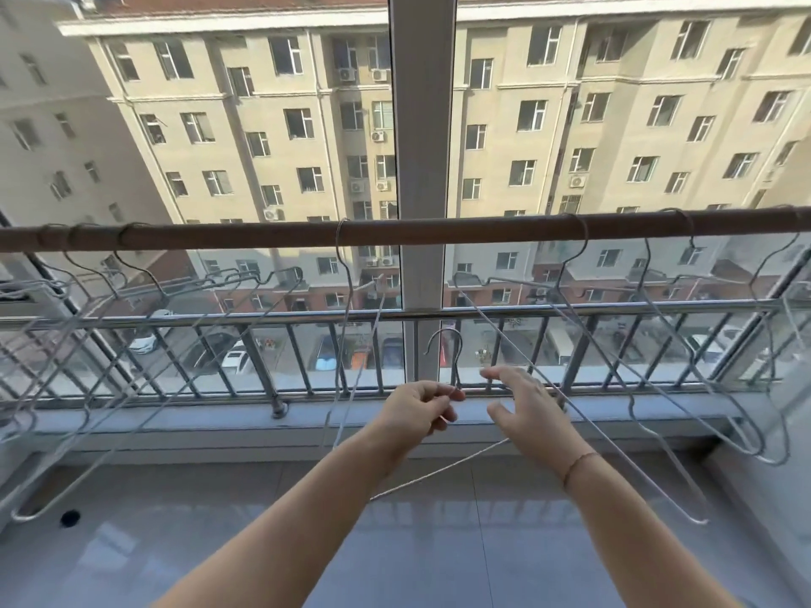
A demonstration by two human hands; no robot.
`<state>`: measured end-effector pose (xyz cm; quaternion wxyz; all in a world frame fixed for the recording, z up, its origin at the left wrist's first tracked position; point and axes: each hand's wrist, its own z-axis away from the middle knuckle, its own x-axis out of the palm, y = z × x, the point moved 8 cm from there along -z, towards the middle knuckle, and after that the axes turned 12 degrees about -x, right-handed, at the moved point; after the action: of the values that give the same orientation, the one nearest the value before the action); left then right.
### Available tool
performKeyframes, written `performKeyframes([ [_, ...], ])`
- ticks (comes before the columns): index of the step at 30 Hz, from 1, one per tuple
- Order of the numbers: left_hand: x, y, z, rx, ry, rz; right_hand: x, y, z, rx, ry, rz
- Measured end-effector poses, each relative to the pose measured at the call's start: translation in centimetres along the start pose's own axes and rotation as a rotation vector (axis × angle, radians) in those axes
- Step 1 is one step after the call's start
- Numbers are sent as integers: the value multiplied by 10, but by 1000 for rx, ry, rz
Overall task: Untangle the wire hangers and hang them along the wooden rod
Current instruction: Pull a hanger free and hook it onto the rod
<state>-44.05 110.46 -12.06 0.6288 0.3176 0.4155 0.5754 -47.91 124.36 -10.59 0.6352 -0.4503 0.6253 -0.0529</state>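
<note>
Left hand (423, 408) pinches hanger (457, 366) neck under hook, below rod (461, 232). Right hand (529, 410) beside it, fingers loosely spread; wire contact unclear. Other hangers (281, 274) on rod, both sides.

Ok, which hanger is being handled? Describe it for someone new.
Start at the white window post, then drop below the wooden rod. The wire hanger there is pinched at its neck by the left hand; unlike its neighbours, its hook is free.
</note>
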Motion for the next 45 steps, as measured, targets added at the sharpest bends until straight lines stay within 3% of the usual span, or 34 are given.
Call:
performKeyframes([
  [6, -7, 1, 5, 77, 51, -13, 3, -1, 12, 46, -78, 69],
  [12, -21, 10, 25, 193, 451, -87, 1, -3, 40, 132, 35, -252],
  [18, 17, 26, 49, 217, 160, 194, -16, -37, 51, 121, 190, -584],
  [26, 16, 77, 76, 317, 69, 399, -53, -88, 46, -73, 373, -631],
  [33, -13, 97, 77, 301, 96, 498, -55, -120, 14, -123, 399, -648],
  [40, -38, 82, 63, 216, 214, 563, -27, -126, -15, -71, 308, -585],
  [45, -56, 86, 78, 354, 497, 360, -11, -121, -15, -35, 229, -573],
])
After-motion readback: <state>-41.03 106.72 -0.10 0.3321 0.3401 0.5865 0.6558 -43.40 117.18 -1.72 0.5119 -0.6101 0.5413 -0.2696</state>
